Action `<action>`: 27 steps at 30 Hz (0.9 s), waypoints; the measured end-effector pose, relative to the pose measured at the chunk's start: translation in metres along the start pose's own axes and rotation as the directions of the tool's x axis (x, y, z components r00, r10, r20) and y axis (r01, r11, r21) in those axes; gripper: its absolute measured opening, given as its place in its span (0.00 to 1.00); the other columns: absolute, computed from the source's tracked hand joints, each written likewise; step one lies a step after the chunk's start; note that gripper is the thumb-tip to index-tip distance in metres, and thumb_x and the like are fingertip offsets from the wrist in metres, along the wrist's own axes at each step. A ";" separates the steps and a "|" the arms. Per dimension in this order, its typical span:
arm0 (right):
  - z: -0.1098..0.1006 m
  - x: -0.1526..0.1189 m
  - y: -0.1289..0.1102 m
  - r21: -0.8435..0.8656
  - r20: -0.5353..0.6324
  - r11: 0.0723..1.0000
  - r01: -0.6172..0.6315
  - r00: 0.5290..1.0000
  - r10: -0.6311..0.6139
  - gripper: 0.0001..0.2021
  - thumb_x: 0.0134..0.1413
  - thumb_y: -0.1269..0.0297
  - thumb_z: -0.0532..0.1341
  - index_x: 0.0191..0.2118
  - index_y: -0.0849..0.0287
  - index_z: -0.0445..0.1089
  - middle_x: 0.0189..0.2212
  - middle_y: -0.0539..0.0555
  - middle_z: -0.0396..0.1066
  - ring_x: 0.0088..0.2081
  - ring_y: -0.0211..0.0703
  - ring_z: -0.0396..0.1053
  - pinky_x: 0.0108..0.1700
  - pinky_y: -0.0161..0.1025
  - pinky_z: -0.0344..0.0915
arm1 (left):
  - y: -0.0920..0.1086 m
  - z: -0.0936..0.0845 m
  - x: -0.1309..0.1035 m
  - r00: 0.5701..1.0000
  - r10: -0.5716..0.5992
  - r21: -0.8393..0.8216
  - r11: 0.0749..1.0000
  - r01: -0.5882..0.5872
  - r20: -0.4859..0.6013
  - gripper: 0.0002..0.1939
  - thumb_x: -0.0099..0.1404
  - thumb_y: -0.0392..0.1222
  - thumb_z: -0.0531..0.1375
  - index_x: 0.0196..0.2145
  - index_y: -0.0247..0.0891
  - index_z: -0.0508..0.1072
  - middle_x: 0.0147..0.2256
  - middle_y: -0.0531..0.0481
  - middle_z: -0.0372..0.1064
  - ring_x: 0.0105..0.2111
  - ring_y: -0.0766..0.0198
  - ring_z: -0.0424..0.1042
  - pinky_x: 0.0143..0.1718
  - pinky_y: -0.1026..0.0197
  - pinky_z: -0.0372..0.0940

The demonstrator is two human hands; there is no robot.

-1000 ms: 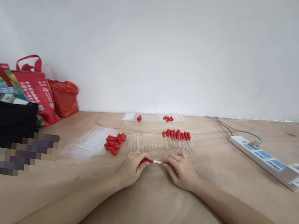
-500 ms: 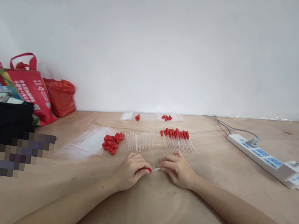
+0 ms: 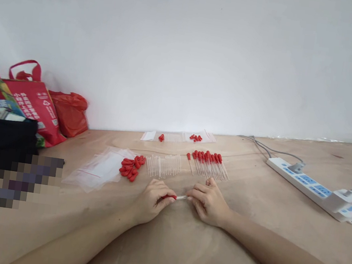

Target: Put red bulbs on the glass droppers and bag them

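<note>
My left hand [image 3: 155, 200] pinches a red rubber dropper bulb [image 3: 171, 197]. A clear dropper tube [image 3: 181, 197] runs from the bulb's mouth to my right hand [image 3: 206, 201], whose fingers are closed around its other end. How deep the tube sits in the bulb I cannot tell. Beyond my left hand lies a pile of loose red bulbs [image 3: 131, 167], with a row of bare clear tubes [image 3: 163, 166] to its right. Past my right hand, several droppers with red bulbs [image 3: 210, 164] lie side by side, one a little apart on the left.
Clear zip bags [image 3: 95, 168] lie left of the bulbs. More bags with red bulbs [image 3: 196, 138] lie near the wall. A white power strip [image 3: 309, 185] with cables is at right. Red shopping bags [image 3: 35, 105] and a black bag [image 3: 0, 146] stand at left.
The tube and bulb now lie in a straighter line between my hands, and more of the bulb shows in my left fingers. The view has shifted slightly.
</note>
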State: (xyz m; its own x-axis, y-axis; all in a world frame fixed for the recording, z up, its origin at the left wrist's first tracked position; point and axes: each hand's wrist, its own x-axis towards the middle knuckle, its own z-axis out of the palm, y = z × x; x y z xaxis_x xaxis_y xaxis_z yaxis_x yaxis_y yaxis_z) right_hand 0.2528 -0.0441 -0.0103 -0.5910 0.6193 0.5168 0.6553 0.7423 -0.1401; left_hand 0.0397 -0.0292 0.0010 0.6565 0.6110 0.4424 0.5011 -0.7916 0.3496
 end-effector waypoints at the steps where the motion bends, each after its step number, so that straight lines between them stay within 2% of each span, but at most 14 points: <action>1: 0.000 0.000 -0.001 0.002 0.001 1.000 0.000 1.000 0.000 0.10 0.53 0.70 0.49 0.32 0.59 0.67 0.26 0.51 0.66 0.26 0.35 0.57 0.34 0.39 0.43 | 0.000 0.000 0.000 1.000 0.008 0.003 1.000 -0.008 -0.002 0.10 0.63 0.41 0.51 0.30 0.39 0.70 0.26 0.52 0.71 0.28 0.65 0.67 0.35 0.60 0.55; 10: -0.001 0.002 -0.006 0.014 0.015 1.000 0.024 1.000 -0.025 0.10 0.53 0.70 0.48 0.28 0.61 0.65 0.24 0.51 0.66 0.24 0.34 0.56 0.34 0.39 0.43 | 0.001 0.002 -0.002 0.995 0.098 0.018 0.995 -0.098 -0.005 0.10 0.62 0.41 0.51 0.29 0.36 0.69 0.24 0.50 0.69 0.26 0.65 0.65 0.34 0.60 0.55; 17: 0.006 0.004 -0.014 0.036 0.029 0.998 -0.053 0.998 0.052 0.11 0.55 0.70 0.46 0.27 0.60 0.63 0.23 0.50 0.67 0.24 0.34 0.57 0.33 0.38 0.43 | 0.004 0.002 -0.001 0.995 0.092 0.043 0.995 -0.090 -0.048 0.11 0.62 0.41 0.49 0.28 0.36 0.68 0.24 0.49 0.67 0.27 0.63 0.64 0.34 0.59 0.56; 27: 0.009 0.007 -0.014 0.121 0.103 0.988 -0.094 0.991 0.082 0.12 0.56 0.70 0.46 0.27 0.60 0.63 0.23 0.49 0.68 0.24 0.33 0.60 0.34 0.36 0.45 | 0.003 0.004 -0.002 0.992 0.123 0.022 0.992 -0.123 0.011 0.11 0.63 0.41 0.48 0.30 0.36 0.68 0.26 0.48 0.69 0.28 0.63 0.64 0.35 0.59 0.57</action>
State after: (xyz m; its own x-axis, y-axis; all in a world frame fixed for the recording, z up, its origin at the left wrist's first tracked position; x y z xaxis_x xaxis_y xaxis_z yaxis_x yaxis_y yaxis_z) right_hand 0.2355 -0.0484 -0.0121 -0.5806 0.7011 0.4139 0.6461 0.7061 -0.2897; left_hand 0.0426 -0.0326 -0.0021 0.7190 0.5092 0.4731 0.4291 -0.8606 0.2742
